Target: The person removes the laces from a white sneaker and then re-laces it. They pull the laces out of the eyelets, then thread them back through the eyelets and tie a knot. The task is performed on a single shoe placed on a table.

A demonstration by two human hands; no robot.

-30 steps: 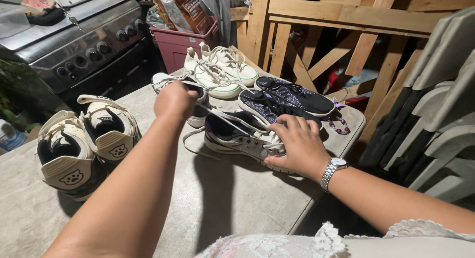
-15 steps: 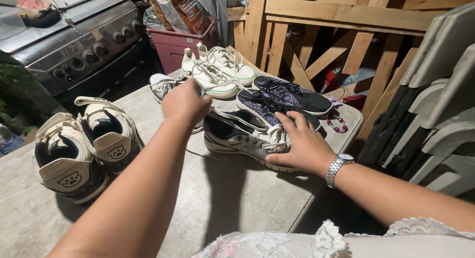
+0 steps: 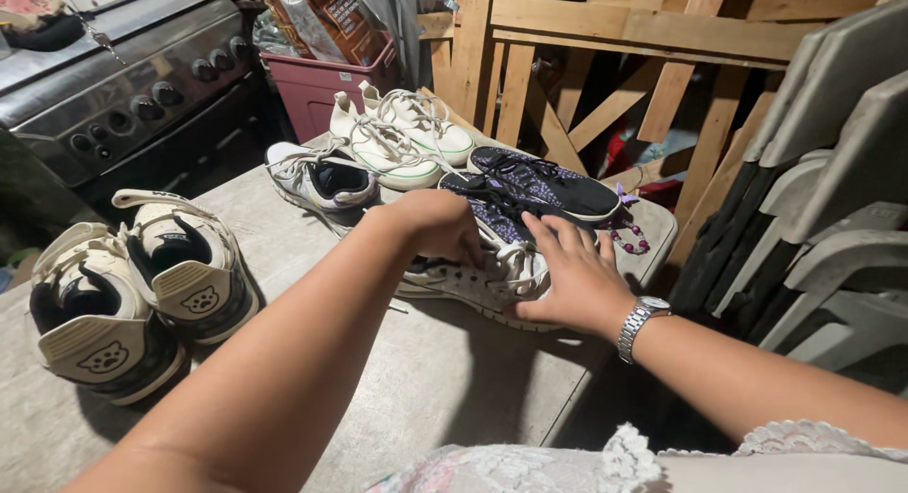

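Two hands, both yours, on one grey-and-white sneaker (image 3: 473, 283) lying near the table's (image 3: 445, 380) right edge. Your right hand (image 3: 567, 271) lies flat and spread over its laces and toe, pressing down, which seems to be what keeps the shoe from sliding. Your left hand (image 3: 440, 224) is curled at the shoe's opening; its fingers are hidden, so whether they pinch a lace or the tongue cannot be told. The sneaker sits directly under both hands, touching them. Its mate (image 3: 320, 179) lies further back. White canvas pair (image 3: 397, 138) and purple-patterned pair (image 3: 539, 186) occupy the far corner; a chunky cream pair (image 3: 123, 285) sits towards the left edge.
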